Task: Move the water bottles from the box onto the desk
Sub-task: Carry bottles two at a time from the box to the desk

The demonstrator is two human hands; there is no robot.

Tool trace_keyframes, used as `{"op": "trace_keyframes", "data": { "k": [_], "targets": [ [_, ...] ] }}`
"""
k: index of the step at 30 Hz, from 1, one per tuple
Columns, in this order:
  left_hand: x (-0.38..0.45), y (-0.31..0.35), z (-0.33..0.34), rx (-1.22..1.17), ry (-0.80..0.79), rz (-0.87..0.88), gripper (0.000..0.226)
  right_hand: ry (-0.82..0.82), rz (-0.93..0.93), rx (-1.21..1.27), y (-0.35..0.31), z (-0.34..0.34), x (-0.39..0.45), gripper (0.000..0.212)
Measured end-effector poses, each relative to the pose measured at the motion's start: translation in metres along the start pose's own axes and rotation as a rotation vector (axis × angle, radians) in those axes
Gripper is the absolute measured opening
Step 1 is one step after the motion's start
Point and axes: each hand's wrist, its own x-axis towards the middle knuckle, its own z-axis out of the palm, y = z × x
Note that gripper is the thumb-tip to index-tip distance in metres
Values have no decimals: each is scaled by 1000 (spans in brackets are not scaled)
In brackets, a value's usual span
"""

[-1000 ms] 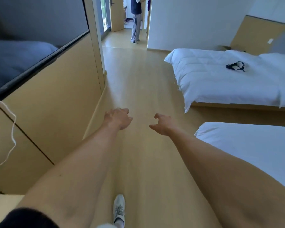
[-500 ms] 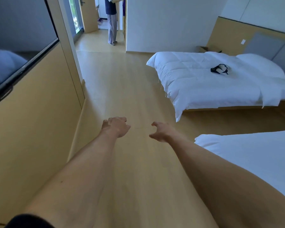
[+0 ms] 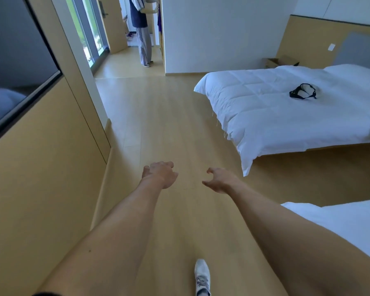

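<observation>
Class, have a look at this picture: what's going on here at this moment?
A person is walking across a bedroom's wooden floor, both arms stretched forward. The left hand and the right hand hold nothing; fingers loosely curled. An open cardboard box sits on the floor behind the far bed, which has a dark strap-like item lying on it. No bottles or desk are in view, so the task looks not yet begun. Another person stands by the doorway.
</observation>
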Motion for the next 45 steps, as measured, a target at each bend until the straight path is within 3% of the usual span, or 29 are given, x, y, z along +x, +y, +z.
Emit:
{"op": "trace_keyframes", "data": {
  "k": [7, 22, 33, 45],
  "targets": [
    [135, 16, -59, -51, -7, -79, 50, -41, -61, -17, 5, -62, 146, 59],
    [388, 33, -137, -108, 36, -60, 52, 28, -97, -59, -7, -168, 397, 65],
    [630, -6, -230, -153, 41, 44, 53, 18, 18, -13, -61, -258, 620, 66],
    [837, -41, -305, -149, 54, 42, 52, 33, -41, -24, -113, -329, 824, 66]
  ]
}}
